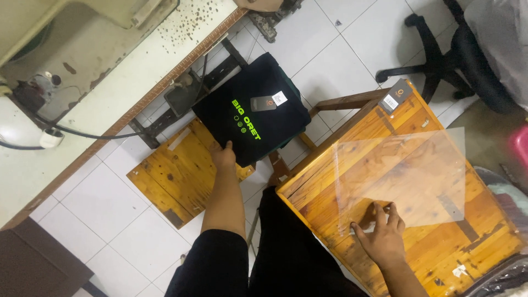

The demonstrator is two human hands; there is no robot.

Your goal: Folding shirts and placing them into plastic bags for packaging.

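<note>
- Head view: I see my left hand (pixel 224 155) pinching the near edge of a folded black T-shirt (pixel 253 113), fingers closed on the cloth, arm stretched forward.
- That folded black T-shirt carries green print on its front and a small hang tag (pixel 269 102) near its collar; it sits on top of a short stack of dark folded garments.
- The stack rests between a low wooden board (pixel 176 179) on the floor and the wooden bench (pixel 407 242) to my right, with the shirt's near corner overlapping the board.
- My right hand (pixel 382 231) lies flat with fingers spread on the wooden bench, pressing the near edge of a clear plastic bag (pixel 401 176).
- The clear plastic bag lies spread flat across the middle of the bench top, its far corners reaching toward the bench's right side.
- A small dark card tag (pixel 395 98) lies at the far corner of the bench, well apart from the bag.
- To my left stands a sewing machine table (pixel 110 99) with a stained pale top; black cables run across it.
- White floor tiles (pixel 330 55) show beyond the stack, and a black office chair base (pixel 434 60) stands at the upper right.
</note>
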